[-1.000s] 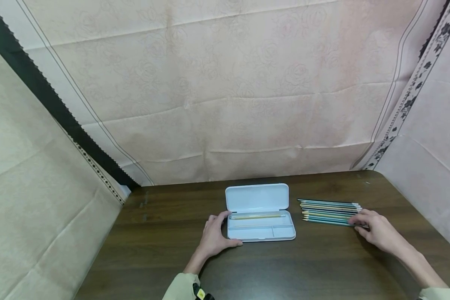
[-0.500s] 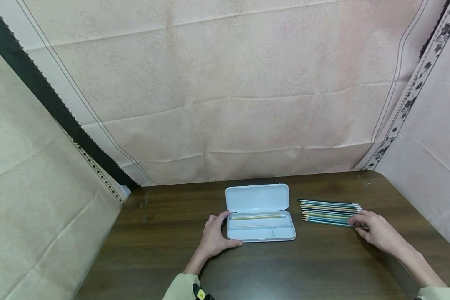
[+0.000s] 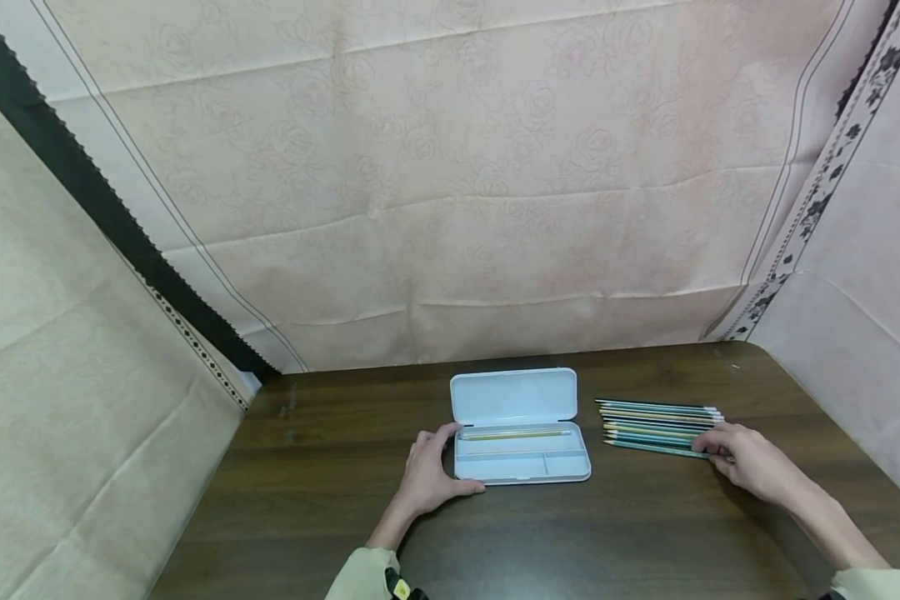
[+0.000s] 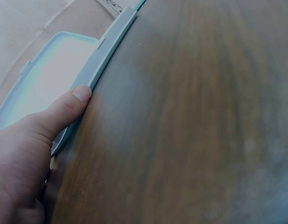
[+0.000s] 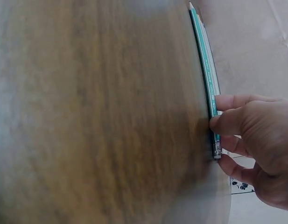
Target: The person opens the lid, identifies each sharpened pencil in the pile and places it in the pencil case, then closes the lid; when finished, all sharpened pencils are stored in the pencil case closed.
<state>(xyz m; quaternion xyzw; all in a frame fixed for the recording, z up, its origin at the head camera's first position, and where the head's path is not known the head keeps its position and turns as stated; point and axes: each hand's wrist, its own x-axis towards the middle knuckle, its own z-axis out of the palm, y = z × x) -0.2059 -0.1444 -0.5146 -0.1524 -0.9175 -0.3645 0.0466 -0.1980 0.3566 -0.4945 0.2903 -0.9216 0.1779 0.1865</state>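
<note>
The left hand grips the open case by its left end; the right hand pinches the nearest pencil.

Pencil case on the table, pencils to its right.

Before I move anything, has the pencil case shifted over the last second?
No. In the head view, the open pencil case keeps the same place relative to the table's far edge, with no visible shift in any direction.

Creased pale cloth behind brown table
</note>
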